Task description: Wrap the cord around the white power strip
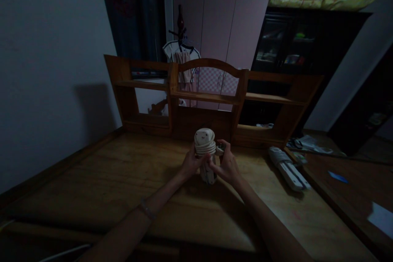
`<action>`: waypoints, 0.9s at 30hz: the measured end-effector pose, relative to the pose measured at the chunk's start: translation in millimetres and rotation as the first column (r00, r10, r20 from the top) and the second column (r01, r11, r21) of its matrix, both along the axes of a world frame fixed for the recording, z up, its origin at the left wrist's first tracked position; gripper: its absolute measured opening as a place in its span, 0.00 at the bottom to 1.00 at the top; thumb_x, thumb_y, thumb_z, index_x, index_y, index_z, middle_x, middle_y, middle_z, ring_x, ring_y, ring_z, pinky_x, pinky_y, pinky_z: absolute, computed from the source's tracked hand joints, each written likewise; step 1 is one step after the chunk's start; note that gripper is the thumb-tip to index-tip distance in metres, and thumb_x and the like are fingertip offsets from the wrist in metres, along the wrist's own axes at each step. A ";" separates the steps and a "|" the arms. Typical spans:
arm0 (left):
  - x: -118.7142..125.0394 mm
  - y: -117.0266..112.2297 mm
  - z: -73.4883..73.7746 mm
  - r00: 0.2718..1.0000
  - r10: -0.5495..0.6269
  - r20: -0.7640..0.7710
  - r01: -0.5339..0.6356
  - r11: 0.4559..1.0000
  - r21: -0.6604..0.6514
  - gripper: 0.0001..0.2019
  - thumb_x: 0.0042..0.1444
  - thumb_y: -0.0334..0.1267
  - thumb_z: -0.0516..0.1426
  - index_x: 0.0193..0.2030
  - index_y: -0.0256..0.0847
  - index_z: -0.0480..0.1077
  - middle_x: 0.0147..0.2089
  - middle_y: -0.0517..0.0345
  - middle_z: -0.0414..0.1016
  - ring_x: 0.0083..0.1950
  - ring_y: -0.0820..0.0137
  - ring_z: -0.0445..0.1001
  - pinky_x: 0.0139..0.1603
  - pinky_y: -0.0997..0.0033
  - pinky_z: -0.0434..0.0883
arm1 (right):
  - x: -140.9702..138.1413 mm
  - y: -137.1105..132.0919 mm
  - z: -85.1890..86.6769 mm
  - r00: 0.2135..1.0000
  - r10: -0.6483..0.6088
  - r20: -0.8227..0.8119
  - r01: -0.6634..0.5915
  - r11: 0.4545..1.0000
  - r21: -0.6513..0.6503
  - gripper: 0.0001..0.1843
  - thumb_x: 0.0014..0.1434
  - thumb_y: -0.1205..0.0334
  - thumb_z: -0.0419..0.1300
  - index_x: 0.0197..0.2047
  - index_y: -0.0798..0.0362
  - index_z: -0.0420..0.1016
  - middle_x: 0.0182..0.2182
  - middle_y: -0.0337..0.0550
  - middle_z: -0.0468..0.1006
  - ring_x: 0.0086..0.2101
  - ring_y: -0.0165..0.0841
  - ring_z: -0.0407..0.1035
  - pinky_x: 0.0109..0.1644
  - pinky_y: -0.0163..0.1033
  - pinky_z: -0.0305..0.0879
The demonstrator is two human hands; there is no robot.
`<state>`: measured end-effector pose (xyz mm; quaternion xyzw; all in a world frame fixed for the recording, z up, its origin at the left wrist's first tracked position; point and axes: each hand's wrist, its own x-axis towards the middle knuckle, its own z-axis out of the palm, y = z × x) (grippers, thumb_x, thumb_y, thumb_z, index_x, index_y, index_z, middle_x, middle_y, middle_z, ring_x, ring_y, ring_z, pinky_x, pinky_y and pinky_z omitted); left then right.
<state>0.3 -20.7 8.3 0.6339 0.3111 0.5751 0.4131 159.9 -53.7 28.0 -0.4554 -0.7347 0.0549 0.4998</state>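
A white power strip (208, 174) stands roughly on end over the middle of the desk, its cord (205, 147) wound in several turns near the top. My left hand (193, 163) is closed around its left side, the thumb across the front below the coils. At the right side, my right hand (226, 164) pinches the cord's plug (220, 149) between thumb and fingers, close to the coils. The far side of the strip is hidden. A second white power strip (290, 172), also wrapped in its cord, lies to the right on the desk.
The wooden desk (123, 180) has a low shelf unit (205, 97) along its back edge. To the right, a lower brown surface (325, 184) bears a blue card (337, 177) and a white sheet (382, 217). A wall (55, 61) borders the left.
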 end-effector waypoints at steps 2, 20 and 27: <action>0.0 -1.0 1.0 1.000 0.004 0.004 -0.004 1.000 0.006 0.29 0.50 0.49 0.61 0.56 0.39 0.61 0.52 0.48 0.71 0.50 0.62 0.72 0.45 0.68 0.70 | 0.3 -0.2 0.2 1.000 0.011 -0.001 -0.011 1.000 0.003 0.36 0.51 0.56 0.61 0.59 0.54 0.51 0.40 0.48 0.73 0.35 0.38 0.72 0.36 0.40 0.68; 1.7 -7.9 8.6 0.999 0.005 0.041 -0.005 1.000 -0.005 0.30 0.51 0.47 0.60 0.60 0.42 0.59 0.54 0.50 0.70 0.53 0.61 0.70 0.49 0.65 0.70 | -0.2 0.2 0.4 1.000 0.022 0.004 -0.022 1.000 0.005 0.36 0.52 0.55 0.61 0.60 0.53 0.50 0.40 0.47 0.73 0.35 0.38 0.72 0.36 0.40 0.68; 2.7 -6.5 6.4 0.998 -0.003 0.065 0.004 1.000 -0.022 0.26 0.52 0.48 0.59 0.56 0.41 0.63 0.54 0.51 0.70 0.54 0.62 0.69 0.51 0.65 0.68 | -1.1 -1.8 2.0 1.000 0.008 0.027 -0.008 1.000 -0.011 0.37 0.52 0.56 0.61 0.61 0.53 0.49 0.38 0.45 0.73 0.31 0.36 0.71 0.34 0.39 0.67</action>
